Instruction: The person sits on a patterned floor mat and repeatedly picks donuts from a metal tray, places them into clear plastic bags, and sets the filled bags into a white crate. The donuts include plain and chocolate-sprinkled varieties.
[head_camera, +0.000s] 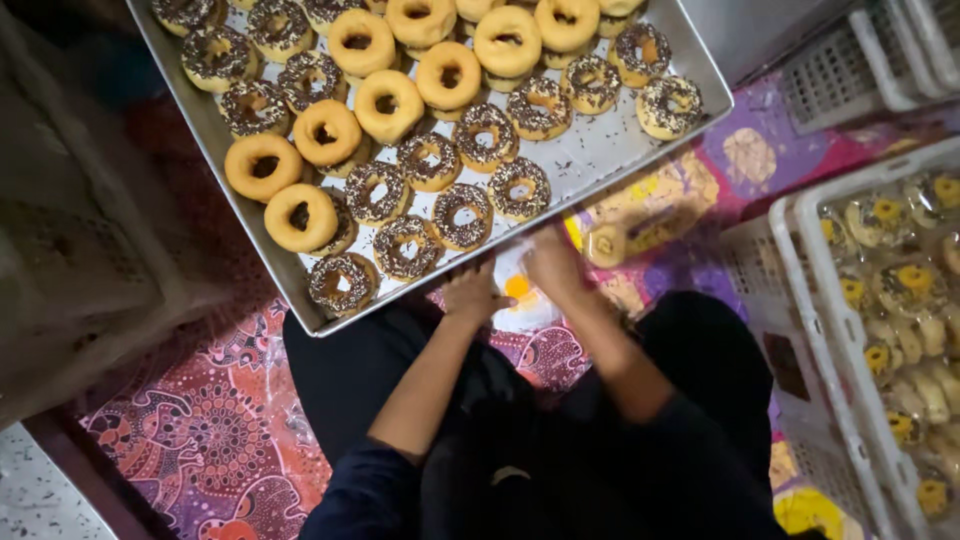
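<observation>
A large metal tray (600, 150) lies tilted across the patterned mat. It holds several ring doughnuts, some plain (387, 104) and some with chocolate sprinkles (462, 215). Both my hands meet just below the tray's near edge. My left hand (472, 294) has its fingers curled against a small clear plastic packet (518, 296) with a pale and orange thing inside. My right hand (552, 264) is blurred and grips the same packet from the other side. A wrapped doughnut (606, 245) lies on the mat right of my right hand.
White plastic crates (800, 250) stand at the right, the nearest filled with packed doughnuts (905, 300). Another crate (860, 60) sits at the top right. A colourful mat (220, 430) covers the floor. Dark shelving (80, 250) rises on the left. My dark-clothed legs fill the bottom.
</observation>
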